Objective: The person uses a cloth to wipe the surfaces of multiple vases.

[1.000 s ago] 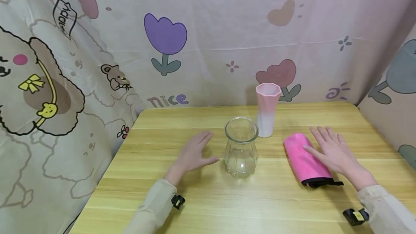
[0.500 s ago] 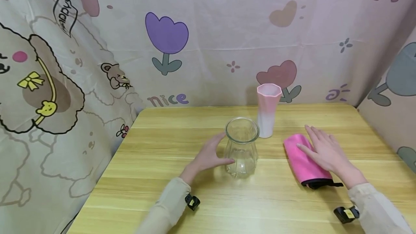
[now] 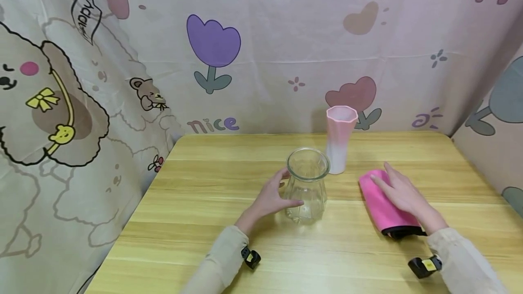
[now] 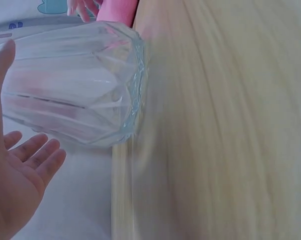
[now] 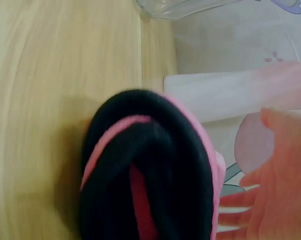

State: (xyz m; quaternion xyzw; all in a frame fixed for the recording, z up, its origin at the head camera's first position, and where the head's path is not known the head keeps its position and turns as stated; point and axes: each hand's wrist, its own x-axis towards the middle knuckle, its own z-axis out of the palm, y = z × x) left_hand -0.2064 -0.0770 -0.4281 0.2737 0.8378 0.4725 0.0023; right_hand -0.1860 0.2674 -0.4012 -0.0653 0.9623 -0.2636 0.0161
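Note:
A clear faceted glass vase [image 3: 307, 201] stands upright on the wooden table. My left hand [image 3: 270, 198] is at its left side, thumb in front and fingers behind. In the left wrist view that hand [image 4: 20, 175] has its fingers spread, with the palm apart from the glass. A rolled pink cloth [image 3: 380, 208] with black edging lies to the right. Over its right side is my right hand [image 3: 402, 192], thumb above the cloth and fingers extended along the far side. The right wrist view shows the cloth's rolled black end [image 5: 145, 150] close up; contact with the fingers is unclear.
Behind the glass vase, slightly right, stands a tall pink-and-white vase [image 3: 339, 142]. A patterned curtain [image 3: 265, 22] hangs behind the table [image 3: 204, 167] and along both sides.
My left hand has moved right, up to the glass vase. My right hand has shifted left and lower around the pink cloth. Vases and cloth stay in place; the view shifts slightly.

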